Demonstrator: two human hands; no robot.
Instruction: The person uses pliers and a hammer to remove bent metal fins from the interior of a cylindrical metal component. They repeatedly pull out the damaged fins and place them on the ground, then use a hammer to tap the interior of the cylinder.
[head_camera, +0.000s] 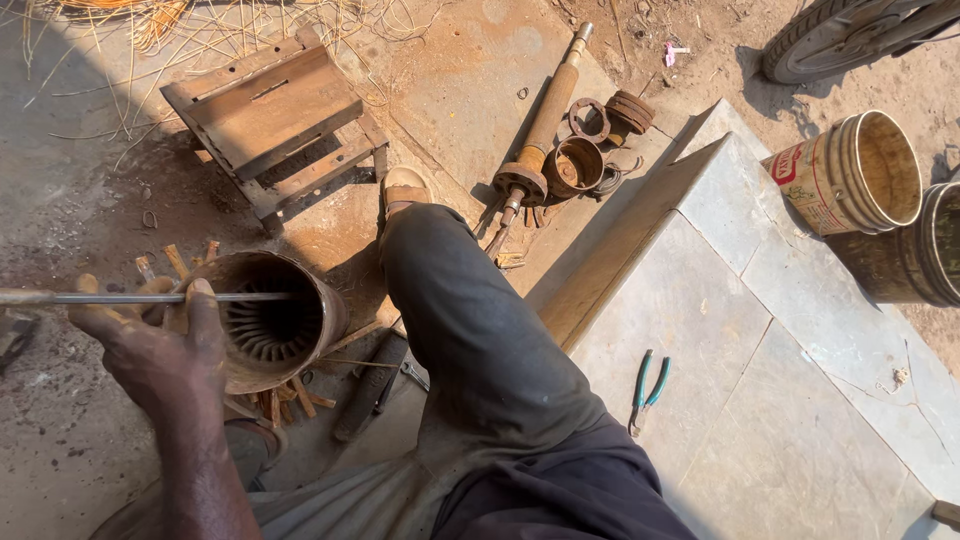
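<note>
My left hand is closed around a thin grey metal rod that lies level and reaches from the left edge into the mouth of a rusty motor stator. The stator is a hollow cylinder lying on its side on the ground, with slotted fins visible inside. The thumb rests against its rim. Several short wooden wedges lie around and under it. My right hand is out of sight. My leg in dark trousers stretches forward beside the stator, its shoe on the ground.
A rusty metal stand sits at the back left. A long rotor shaft lies with rings and a round housing. Green-handled pliers rest on the stone step. Two buckets and a tyre are at the right.
</note>
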